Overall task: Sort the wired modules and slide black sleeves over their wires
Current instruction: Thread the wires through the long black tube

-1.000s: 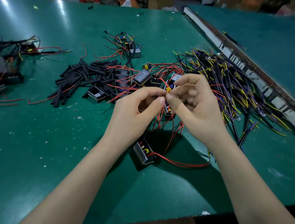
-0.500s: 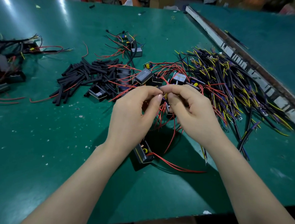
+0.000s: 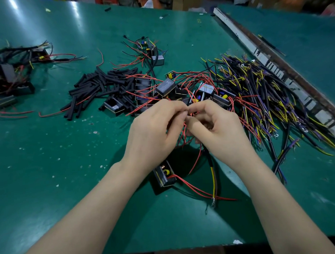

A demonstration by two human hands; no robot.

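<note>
Wired module, lower centre: red wires pinched between left hand and right hand fingertips, likely aligned for sleeving; black sleeves heaped upper left.

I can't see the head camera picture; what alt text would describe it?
Two bare hands, left hand and right hand, meet fingertip to fingertip, pinching thin red wires above a green table. A small black module lies below them; black sleeves are heaped beyond.

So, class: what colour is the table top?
Green, shown in the head view: table top.
</note>
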